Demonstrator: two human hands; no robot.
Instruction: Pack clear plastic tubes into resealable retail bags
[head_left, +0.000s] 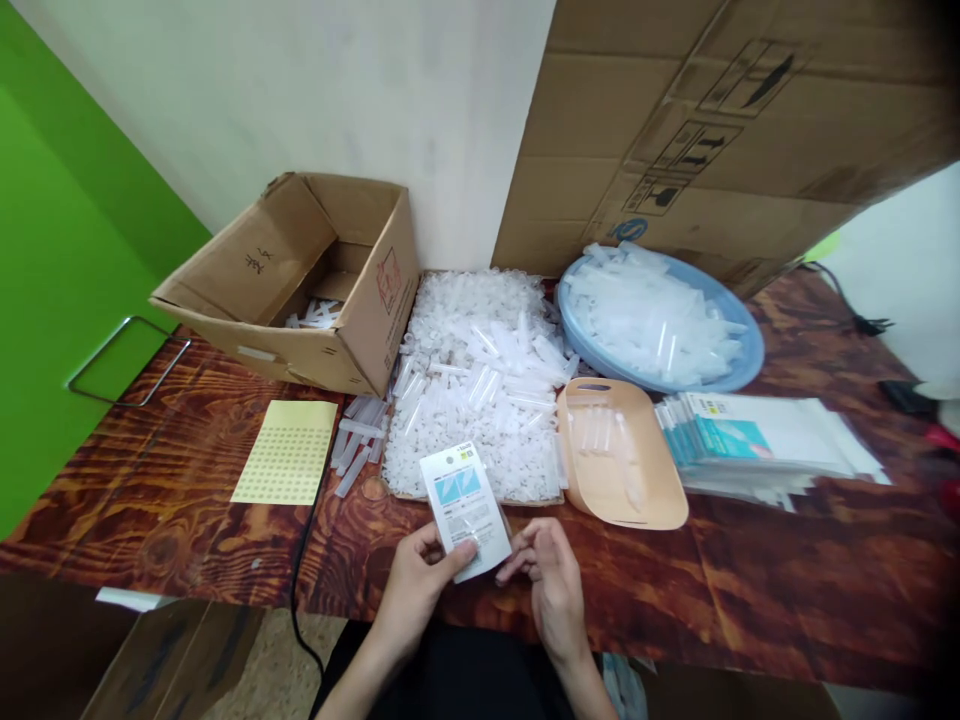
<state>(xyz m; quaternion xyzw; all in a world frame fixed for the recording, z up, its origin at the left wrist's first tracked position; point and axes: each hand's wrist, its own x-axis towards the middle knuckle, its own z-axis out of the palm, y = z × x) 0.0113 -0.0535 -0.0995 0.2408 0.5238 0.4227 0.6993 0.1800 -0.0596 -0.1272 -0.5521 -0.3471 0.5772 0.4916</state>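
My left hand (427,570) grips a white printed package card (466,515) by its lower left edge, thumb on the front. Small blue pictures and lines of text cover that face, and a hang hole is at its top. My right hand (553,580) is just right of the card, fingers loosely bent and apart, with nothing visible in it. Beyond the card lies a broad pile of clear plastic tubes (480,400). On the right stands a peach plastic tray (667,505) with several tubes in it.
A cardboard box (315,345) stands at the back left, near a yellow sticker sheet (289,450) and a black cable (304,560). At the back right, a blue basin (754,350) is heaped with tubes. Printed plastic packages (780,435) are stacked right of the tray.
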